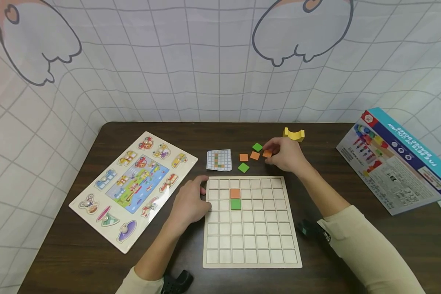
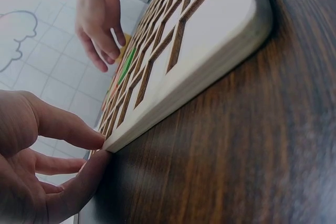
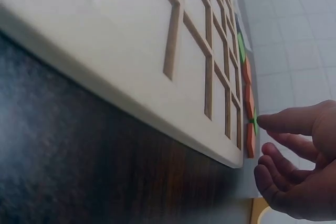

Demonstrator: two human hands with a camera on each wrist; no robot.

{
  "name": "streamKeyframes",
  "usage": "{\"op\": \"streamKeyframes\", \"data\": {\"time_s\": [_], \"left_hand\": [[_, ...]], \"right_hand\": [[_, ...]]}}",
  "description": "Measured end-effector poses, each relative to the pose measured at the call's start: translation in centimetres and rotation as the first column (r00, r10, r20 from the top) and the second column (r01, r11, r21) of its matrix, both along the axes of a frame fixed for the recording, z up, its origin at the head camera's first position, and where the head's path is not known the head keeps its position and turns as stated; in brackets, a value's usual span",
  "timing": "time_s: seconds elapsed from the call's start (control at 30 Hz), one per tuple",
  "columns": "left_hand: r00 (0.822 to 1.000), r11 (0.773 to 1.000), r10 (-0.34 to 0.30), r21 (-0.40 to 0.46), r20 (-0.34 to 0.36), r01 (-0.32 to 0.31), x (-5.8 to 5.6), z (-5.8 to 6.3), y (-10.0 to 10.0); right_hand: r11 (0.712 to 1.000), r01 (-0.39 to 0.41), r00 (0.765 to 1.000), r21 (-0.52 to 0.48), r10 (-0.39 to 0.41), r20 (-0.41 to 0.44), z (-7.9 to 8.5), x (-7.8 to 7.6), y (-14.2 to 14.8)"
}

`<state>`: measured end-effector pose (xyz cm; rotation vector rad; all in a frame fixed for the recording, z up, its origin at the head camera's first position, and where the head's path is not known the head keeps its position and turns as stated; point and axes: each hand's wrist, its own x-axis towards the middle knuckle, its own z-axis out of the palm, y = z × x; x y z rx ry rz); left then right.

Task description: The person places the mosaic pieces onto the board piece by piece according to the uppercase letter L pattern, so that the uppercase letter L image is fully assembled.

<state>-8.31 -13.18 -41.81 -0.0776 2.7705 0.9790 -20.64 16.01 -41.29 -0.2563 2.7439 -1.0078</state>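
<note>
A pale wooden grid board lies on the dark table. One orange tile and one green tile fill two neighbouring squares in it. At the board's upper left edge, my left hand holds the rim between thumb and finger; the left wrist view shows both fingertips on the rim. Beyond the board, my right hand is over a loose orange tile, thumb and fingers spread around it. In the right wrist view a gap stands between these fingertips. Whether they touch the tile, I cannot tell.
More loose orange tiles and green tiles lie beside a printed grid card. A yellow arch block is behind my right hand. A picture puzzle board lies left; a toy box stands right.
</note>
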Motion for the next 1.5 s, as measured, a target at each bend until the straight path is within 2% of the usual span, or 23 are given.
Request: {"op": "streamKeyframes", "data": {"time_s": [0.5, 0.97, 1.5], "left_hand": [[1.000, 1.000, -0.010, -0.010, 0.003, 0.010, -0.1, -0.2, 0.0], [1.000, 1.000, -0.013, -0.016, -0.001, 0.013, -0.1, -0.2, 0.0], [1.000, 1.000, -0.019, -0.021, -0.007, 0.019, 0.0, -0.2, -0.1]], "right_hand": [[1.000, 0.009, 0.999, 0.001, -0.009, 0.048, -0.3, -0.9, -0.2], [0.999, -0.008, 1.000, 0.035, 0.008, 0.016, -0.7, -1.5, -0.4], [0.998, -0.010, 0.999, 0.057, 0.008, 0.046, -0.1, -1.4, -0.8]]}}
